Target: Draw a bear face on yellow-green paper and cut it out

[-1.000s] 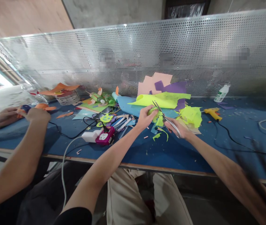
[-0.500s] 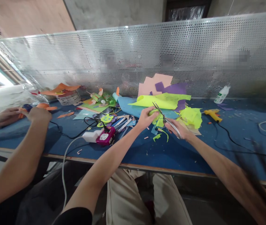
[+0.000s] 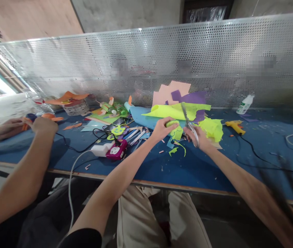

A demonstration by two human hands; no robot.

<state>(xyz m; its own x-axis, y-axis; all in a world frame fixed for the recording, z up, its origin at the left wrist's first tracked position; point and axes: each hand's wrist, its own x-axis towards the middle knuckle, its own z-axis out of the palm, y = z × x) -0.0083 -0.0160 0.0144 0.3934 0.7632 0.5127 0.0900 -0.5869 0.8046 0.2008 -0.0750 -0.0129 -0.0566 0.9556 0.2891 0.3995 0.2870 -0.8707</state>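
Note:
My left hand is closed on a small lime-green foam or paper piece, pinched between thumb and fingers. My right hand grips a pair of metal scissors, whose blurred blades point up and away, apart from the green piece. Below the hands lie curled lime-green scraps on the blue tabletop. Behind them a yellow-green sheet rests over a blue roll. Crumpled lime sheets lie just right of my right hand.
A pink power adapter with cables sits left of my forearm. A yellow glue gun and white bottle are on the right. Far left, another person's hands hold orange pieces. A perforated metal screen borders the table's back.
The scissors have swung upright and away from the lime-green piece as my right hand shifted slightly. My left hand still holds the piece, now more visible.

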